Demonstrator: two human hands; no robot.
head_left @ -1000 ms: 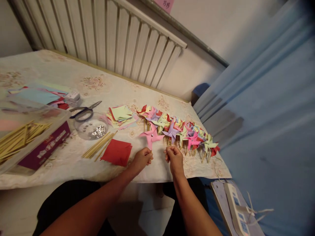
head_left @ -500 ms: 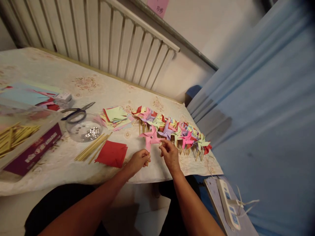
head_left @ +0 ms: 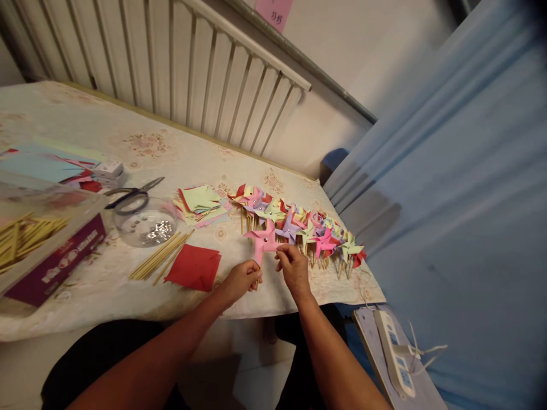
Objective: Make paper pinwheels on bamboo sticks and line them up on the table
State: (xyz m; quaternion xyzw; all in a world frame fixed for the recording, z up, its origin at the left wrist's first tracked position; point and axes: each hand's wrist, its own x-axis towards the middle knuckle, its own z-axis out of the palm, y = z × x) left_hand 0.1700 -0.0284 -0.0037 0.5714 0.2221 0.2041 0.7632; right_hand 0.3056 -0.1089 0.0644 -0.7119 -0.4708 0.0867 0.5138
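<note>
My left hand (head_left: pixel 242 279) is closed around the wooden stick of a pink paper pinwheel (head_left: pixel 262 241), holding it upright near the table's front edge. My right hand (head_left: pixel 293 266) is just to its right, fingers pinched at the pinwheel's right blade. Behind them lies a row of several finished pinwheels (head_left: pixel 307 228) in pink, purple, yellow and red. A red paper square (head_left: pixel 194 267) lies left of my left hand, next to loose wooden sticks (head_left: pixel 160 256).
A clear bowl of silver pins (head_left: pixel 147 225), scissors (head_left: pixel 132 193), a stack of cut paper squares (head_left: pixel 200 202) and a box of sticks (head_left: pixel 38 245) sit on the flowered tablecloth (head_left: pixel 171 154). A radiator stands behind. Blue fabric and a power strip (head_left: pixel 393 353) are at right.
My right hand has moved left from beside the pinwheel row to the pink pinwheel's blade. The view has shifted slightly; my left hand keeps its hold on the stick.
</note>
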